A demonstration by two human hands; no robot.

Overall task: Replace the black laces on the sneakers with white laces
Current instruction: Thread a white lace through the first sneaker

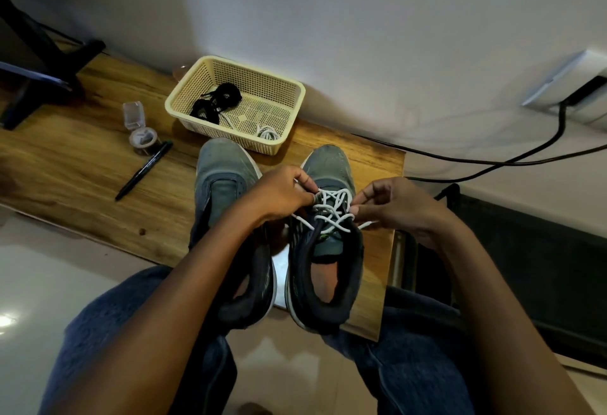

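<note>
Two grey-green sneakers stand side by side on the wooden table, toes pointing away from me. The right sneaker (pixel 328 165) carries a white lace (pixel 331 209) threaded criss-cross through its eyelets. My left hand (pixel 282 193) pinches the lace at the shoe's left eyelets. My right hand (pixel 391 206) pinches the lace at the right side, a loose end trailing beside it. The left sneaker (pixel 220 168) has no lace that I can see. A cream basket (pixel 292 109) behind the shoes holds bundled black laces (pixel 216 102) and a coiled white lace (pixel 267 133).
A black pen (pixel 144 170) and a small clear jar with its lid open (pixel 141 135) lie left of the shoes. A black cable (pixel 525 155) runs from a wall socket at the right. A dark stand occupies the far left. My knees are below the table edge.
</note>
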